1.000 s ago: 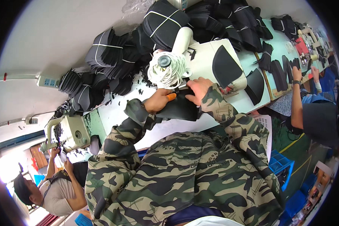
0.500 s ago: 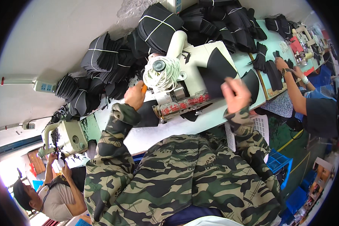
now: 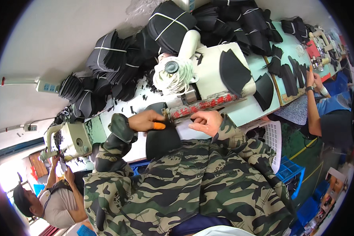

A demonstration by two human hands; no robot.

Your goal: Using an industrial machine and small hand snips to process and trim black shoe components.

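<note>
Right in front of me, a black fan-shaped piece of sheet material (image 3: 163,142) hangs at the near end of a sewing machine arm (image 3: 208,105) with worn red paint. My left hand (image 3: 147,120), with an orange cover on one finger, pinches its upper edge. Across from it, my right hand (image 3: 207,122) has thumb and forefinger together at the machine's near side; what lies between them is too small to make out. Another curved black piece (image 3: 234,70) lies flat on the machine's white bed (image 3: 208,67), and a further one (image 3: 264,92) rests to its right.
Tied bundles of black pieces (image 3: 171,23) are heaped along the wall behind the machine. A coil of white cord (image 3: 171,78) sits on top of it. A white plastic basket (image 3: 272,137) stands at my right. Co-workers sit at machines on both sides, one with hands (image 3: 312,80) near black strips.
My left hand has come down toward me from beside the cord coil onto a black piece. My right hand has left the machine bed, where a black piece now lies, and moved left and nearer.
</note>
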